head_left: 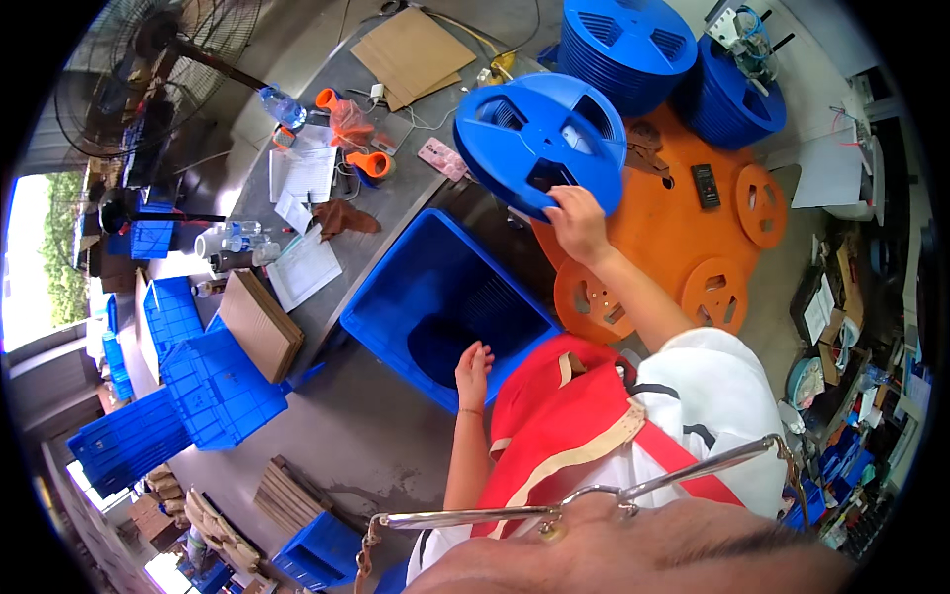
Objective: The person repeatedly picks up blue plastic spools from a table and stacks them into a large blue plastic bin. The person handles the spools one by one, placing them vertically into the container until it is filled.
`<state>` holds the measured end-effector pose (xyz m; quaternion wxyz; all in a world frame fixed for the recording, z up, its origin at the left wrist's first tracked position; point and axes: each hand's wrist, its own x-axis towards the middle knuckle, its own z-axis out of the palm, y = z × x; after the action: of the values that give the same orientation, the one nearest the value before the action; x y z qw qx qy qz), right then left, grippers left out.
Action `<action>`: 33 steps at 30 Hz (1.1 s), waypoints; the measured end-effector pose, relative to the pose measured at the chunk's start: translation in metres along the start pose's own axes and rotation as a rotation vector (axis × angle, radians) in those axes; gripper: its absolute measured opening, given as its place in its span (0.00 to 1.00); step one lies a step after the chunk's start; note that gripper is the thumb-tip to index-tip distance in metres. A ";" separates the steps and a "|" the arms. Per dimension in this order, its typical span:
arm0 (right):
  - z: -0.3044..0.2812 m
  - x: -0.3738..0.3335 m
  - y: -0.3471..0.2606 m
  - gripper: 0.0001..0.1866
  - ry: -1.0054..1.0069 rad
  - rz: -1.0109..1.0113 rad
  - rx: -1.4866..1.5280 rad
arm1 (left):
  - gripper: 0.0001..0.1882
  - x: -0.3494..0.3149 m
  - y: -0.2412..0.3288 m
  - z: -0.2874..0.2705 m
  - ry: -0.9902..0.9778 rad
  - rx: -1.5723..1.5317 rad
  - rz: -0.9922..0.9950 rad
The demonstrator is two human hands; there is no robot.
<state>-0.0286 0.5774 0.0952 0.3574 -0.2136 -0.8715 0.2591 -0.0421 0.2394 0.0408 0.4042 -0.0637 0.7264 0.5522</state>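
My right hand (577, 226) is closed on the near rim of a round blue plastic reel (495, 148) with cut-out slots. The reel is tilted, and another blue disc (601, 107) shows behind it; I cannot tell whether the two are joined. My left hand (475, 374) is over the near side of a deep blue bin (391, 272), fingers loosely bent and holding nothing. Inside the bin lie dark blue round pieces (440, 342), partly in shadow. Beyond the reel stands an orange table (653, 228) with round slotted orange discs (714, 295) around its edge.
Tall stacks of blue reels (628, 49) stand at the back right. A black handheld device (706, 186) lies on the orange table. On the grey bench (341, 45) are cardboard sheets (411, 54), papers, orange tape rolls and bottles. Blue crates (223, 386) and a fan (148, 59) are at left.
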 end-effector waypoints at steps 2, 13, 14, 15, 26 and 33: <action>-0.022 -0.022 0.005 0.12 0.167 0.329 0.679 | 0.21 0.004 0.037 0.017 -0.032 -0.144 -0.014; -0.044 -0.040 -0.024 0.22 -0.046 1.278 1.693 | 0.39 -0.029 0.165 0.038 0.038 -0.930 0.109; -0.037 -0.039 -0.027 0.22 -0.084 1.260 1.682 | 0.39 -0.032 0.164 0.034 0.042 -0.957 0.142; -0.025 -0.037 -0.022 0.23 -0.232 1.146 1.591 | 0.40 -0.037 0.166 0.026 0.112 -0.972 0.165; 0.081 -0.010 0.091 0.29 -0.720 0.250 -0.335 | 0.42 -0.077 0.136 -0.045 0.354 -0.840 0.292; 0.067 -0.009 0.078 0.17 -0.341 -0.025 -0.143 | 0.38 -0.082 0.132 -0.051 0.248 -0.804 0.410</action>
<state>-0.0578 0.6127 0.0027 0.1914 -0.1805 -0.9382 0.2248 -0.0848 0.2172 0.1970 0.1400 -0.1357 0.4952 0.8466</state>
